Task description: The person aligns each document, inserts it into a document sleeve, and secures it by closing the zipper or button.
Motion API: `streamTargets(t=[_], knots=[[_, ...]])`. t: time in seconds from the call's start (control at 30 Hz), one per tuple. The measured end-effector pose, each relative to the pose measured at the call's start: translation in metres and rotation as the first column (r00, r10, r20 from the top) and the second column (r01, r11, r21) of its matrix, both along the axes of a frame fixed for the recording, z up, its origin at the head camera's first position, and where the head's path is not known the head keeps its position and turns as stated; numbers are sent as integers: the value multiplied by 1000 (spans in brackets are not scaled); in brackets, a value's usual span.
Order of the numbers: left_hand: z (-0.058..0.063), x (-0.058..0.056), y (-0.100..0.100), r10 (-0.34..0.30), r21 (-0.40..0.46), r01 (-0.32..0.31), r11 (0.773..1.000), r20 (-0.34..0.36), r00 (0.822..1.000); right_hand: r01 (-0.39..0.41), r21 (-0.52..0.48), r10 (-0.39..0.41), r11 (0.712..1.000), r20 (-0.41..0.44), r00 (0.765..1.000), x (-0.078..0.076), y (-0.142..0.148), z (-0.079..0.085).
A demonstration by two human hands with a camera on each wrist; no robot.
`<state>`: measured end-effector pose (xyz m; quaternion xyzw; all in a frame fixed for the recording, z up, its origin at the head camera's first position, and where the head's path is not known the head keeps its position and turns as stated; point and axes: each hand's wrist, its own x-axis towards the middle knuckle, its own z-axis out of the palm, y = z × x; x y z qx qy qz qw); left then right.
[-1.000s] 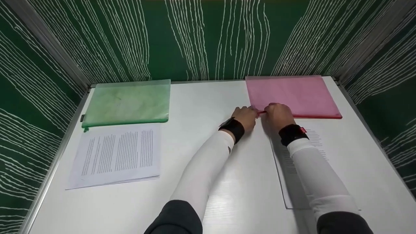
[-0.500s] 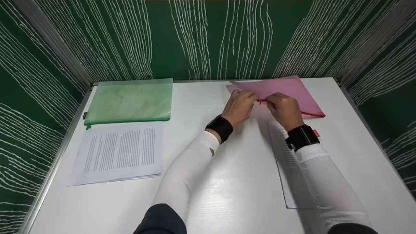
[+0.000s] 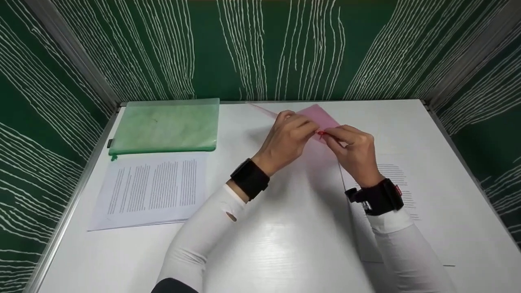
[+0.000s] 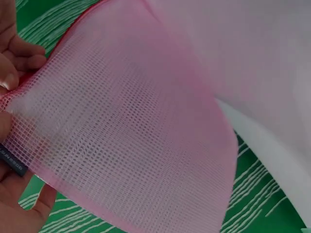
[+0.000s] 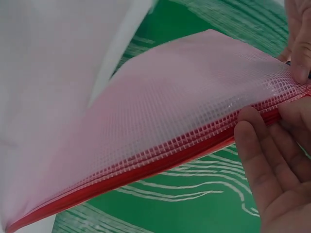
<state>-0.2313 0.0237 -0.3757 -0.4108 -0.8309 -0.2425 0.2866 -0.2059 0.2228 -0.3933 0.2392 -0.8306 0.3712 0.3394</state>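
A pink mesh zipper pouch [image 3: 319, 116] is raised above the white table, with a red zipper [image 5: 146, 172] along one edge. My left hand [image 3: 285, 140] pinches its corner by a small dark label [image 4: 13, 162]. My right hand [image 3: 353, 150] pinches the zipper edge close beside the left fingers, where a bit of red shows. In the right wrist view the mesh [image 5: 180, 77] spreads away from both hands. Much of the pouch is hidden behind the hands in the head view. Whether the zipper is closed cannot be told.
At the back left lies a green zipper pouch [image 3: 167, 126], its lower edge by a stack of printed sheets [image 3: 150, 191]. More printed paper [image 3: 395, 175] lies partly under my right forearm. Green walls [image 3: 228, 49] with white lines enclose the table [image 3: 264, 248].
The pink pouch, lying flat at the back right a second ago, has been lifted and turned, and its corner brought nearer. Both hands have risen with it; the left forearm has swung left.
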Motion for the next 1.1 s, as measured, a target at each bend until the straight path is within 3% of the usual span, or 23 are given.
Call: streamTargets(t=[0.13,0.27,0.43,0.6,0.87,1.1], knots=[[11,23,-12,-30,62,32,998,-33,999,-82,-90,84,993,24,996,18,-11,12],[18,44,-24,-45,136,56,989,-83,996,-183,-189,198,965,63,978,32,-24,20],[21,70,-42,-9,217,32,976,-105,994,-291,-308,349,906,152,925,43,-42,23],[18,96,-54,45,257,-25,966,-72,996,-321,-381,418,867,209,884,55,-56,20],[8,116,-66,148,283,-129,950,-45,988,-394,-517,565,760,225,794,73,-67,7],[5,122,-64,157,259,-141,956,-41,987,-373,-515,532,772,202,822,89,-65,-1]])
